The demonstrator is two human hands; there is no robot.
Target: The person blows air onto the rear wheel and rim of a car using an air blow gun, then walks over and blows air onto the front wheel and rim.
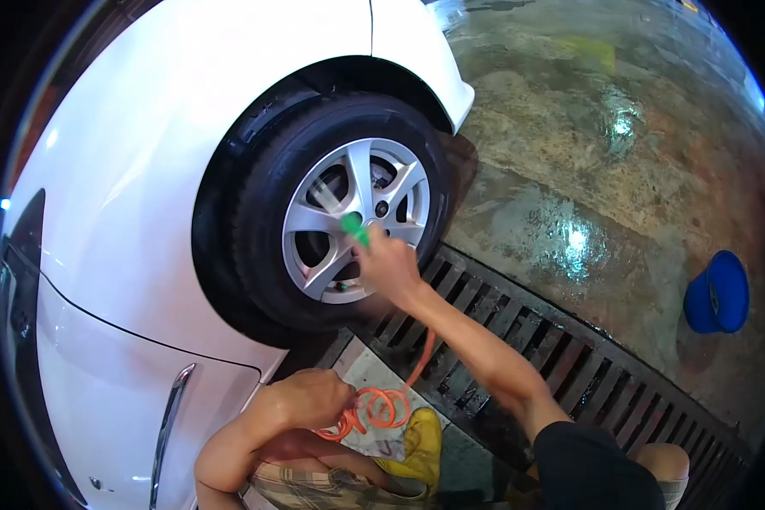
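Note:
My right hand [388, 263] is closed around a spray gun with a green part [353, 226] showing above the fingers. Its pale tip, smeared by motion, points up and left at the silver alloy wheel [360, 174] in the black tyre [272, 195]. An orange coiled hose [385, 410] rises from the ground toward this hand. Near the car's side my left hand [314, 397] is curled in a fist at the hose's coils and seems to grip them; its fingertips are mostly hidden.
The white car body [136, 153] fills the left, with a chrome door handle [170, 425] low down. A slatted drain grate [518, 340] crosses the wet concrete floor [552, 161]. At the right stands a blue bucket [704, 297]. My yellow boot [422, 446] is below.

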